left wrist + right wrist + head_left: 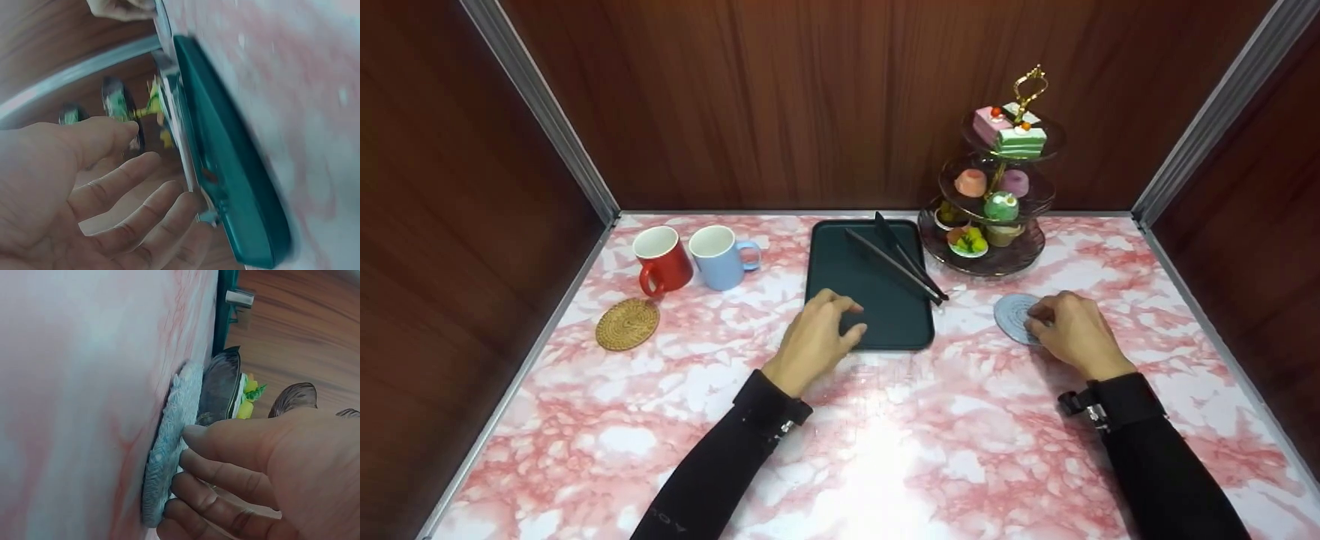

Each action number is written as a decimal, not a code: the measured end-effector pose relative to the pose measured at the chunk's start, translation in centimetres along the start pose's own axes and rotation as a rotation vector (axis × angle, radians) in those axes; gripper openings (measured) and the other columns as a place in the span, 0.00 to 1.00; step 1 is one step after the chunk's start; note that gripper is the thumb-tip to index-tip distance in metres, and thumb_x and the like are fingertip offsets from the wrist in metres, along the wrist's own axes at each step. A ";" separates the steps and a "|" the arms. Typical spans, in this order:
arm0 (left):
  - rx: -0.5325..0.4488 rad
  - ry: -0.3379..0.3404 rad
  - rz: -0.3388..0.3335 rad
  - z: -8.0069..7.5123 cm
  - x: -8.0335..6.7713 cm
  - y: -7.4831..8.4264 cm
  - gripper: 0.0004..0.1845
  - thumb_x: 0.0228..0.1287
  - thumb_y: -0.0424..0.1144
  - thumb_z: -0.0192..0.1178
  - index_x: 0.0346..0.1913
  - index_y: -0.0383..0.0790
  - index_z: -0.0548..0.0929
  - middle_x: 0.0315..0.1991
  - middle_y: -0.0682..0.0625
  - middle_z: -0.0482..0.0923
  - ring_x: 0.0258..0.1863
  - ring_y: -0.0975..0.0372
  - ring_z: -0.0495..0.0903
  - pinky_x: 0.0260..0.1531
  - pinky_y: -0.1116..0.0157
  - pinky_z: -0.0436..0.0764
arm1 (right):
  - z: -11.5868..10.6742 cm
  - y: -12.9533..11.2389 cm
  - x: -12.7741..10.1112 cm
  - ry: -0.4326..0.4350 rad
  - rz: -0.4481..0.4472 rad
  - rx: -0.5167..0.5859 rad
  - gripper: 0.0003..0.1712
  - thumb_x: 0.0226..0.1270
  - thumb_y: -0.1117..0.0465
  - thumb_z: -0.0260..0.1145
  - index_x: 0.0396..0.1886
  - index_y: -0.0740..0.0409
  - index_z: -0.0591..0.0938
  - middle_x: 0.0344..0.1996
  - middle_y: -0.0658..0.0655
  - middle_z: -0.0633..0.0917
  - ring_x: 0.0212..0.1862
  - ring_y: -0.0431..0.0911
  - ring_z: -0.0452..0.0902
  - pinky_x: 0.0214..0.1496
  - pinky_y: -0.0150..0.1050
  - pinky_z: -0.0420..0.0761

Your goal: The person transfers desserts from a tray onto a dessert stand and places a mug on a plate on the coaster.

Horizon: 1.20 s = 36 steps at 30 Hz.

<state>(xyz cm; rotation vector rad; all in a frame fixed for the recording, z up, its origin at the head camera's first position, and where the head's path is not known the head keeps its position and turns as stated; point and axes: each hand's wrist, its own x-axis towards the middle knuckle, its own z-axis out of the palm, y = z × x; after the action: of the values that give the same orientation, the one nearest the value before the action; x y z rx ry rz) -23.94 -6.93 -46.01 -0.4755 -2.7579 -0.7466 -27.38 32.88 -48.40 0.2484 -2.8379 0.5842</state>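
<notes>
My left hand [819, 337] hovers by the front left of a dark green tray [840, 262], fingers loosely bent and holding nothing. The left wrist view shows its thumb and fingers [121, 180] apart, beside the tray's raised rim. Across the tray's right side lie black tongs [896, 259]. Over a round grey-blue woven coaster [1011, 319] is my right hand [1076, 330]. Its fingertips are at the coaster's upper face in the right wrist view, and the coaster [171, 439] lies flat on the table. Whether they press on it I cannot tell.
A three-tier stand [982, 262] with cakes and small desserts rises at the back right. To the left are a red mug [666, 262], a light blue mug [720, 262] and a tan woven coaster [628, 325]. Wooden panels [840, 105] enclose the pink marbled table [697, 390].
</notes>
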 end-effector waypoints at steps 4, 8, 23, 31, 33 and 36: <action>-0.003 0.031 -0.057 -0.8 0.5 -1.2 0.16 0.55 0.50 0.63 0.47 0.53 0.82 0.44 0.52 0.74 0.43 0.61 0.76 0.45 0.61 0.77 | -0.2 0.1 -0.1 0.000 0.017 -0.010 0.12 0.55 0.57 0.68 0.38 0.56 0.85 0.35 0.59 0.81 0.42 0.54 0.76 0.43 0.52 0.74; -0.013 0.057 -0.105 -1.6 1.0 -2.4 0.16 0.56 0.50 0.62 0.47 0.53 0.82 0.45 0.51 0.75 0.46 0.60 0.76 0.48 0.60 0.76 | -0.4 0.2 -0.2 0.003 0.028 -0.012 0.13 0.55 0.57 0.67 0.39 0.57 0.85 0.37 0.61 0.81 0.45 0.56 0.76 0.45 0.53 0.74; -0.056 0.179 -0.211 -3.8 2.0 -8.0 0.15 0.55 0.47 0.63 0.46 0.49 0.83 0.44 0.49 0.79 0.39 0.59 0.75 0.40 0.61 0.75 | -0.8 0.3 -0.3 0.001 0.043 -0.017 0.16 0.54 0.56 0.67 0.42 0.59 0.84 0.40 0.64 0.80 0.49 0.62 0.74 0.48 0.58 0.72; -0.084 0.230 -0.268 -4.5 2.0 -10.2 0.15 0.56 0.45 0.62 0.46 0.46 0.83 0.44 0.44 0.78 0.41 0.55 0.76 0.41 0.58 0.74 | -0.8 0.3 -0.3 -0.015 0.052 -0.025 0.17 0.54 0.55 0.67 0.43 0.58 0.84 0.41 0.65 0.79 0.50 0.62 0.73 0.48 0.59 0.72; -0.083 0.241 -0.288 -4.6 1.9 -10.7 0.15 0.56 0.44 0.62 0.47 0.46 0.83 0.44 0.43 0.78 0.42 0.55 0.75 0.41 0.58 0.74 | -0.9 0.3 -0.3 -0.022 0.061 -0.024 0.17 0.55 0.55 0.67 0.43 0.58 0.84 0.41 0.65 0.79 0.50 0.62 0.73 0.48 0.58 0.72; -0.076 0.273 -0.319 -4.8 1.8 -11.4 0.15 0.56 0.43 0.62 0.47 0.47 0.83 0.44 0.44 0.78 0.43 0.55 0.75 0.42 0.56 0.74 | -0.9 0.3 -0.4 -0.033 0.073 -0.023 0.18 0.55 0.54 0.67 0.44 0.57 0.84 0.42 0.64 0.79 0.50 0.62 0.73 0.48 0.58 0.71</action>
<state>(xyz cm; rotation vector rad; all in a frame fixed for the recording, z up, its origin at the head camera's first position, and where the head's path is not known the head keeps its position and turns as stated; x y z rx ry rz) -29.16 -18.31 -46.51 0.0572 -2.5792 -0.9141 -26.86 33.52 -47.85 0.1523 -2.8945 0.5662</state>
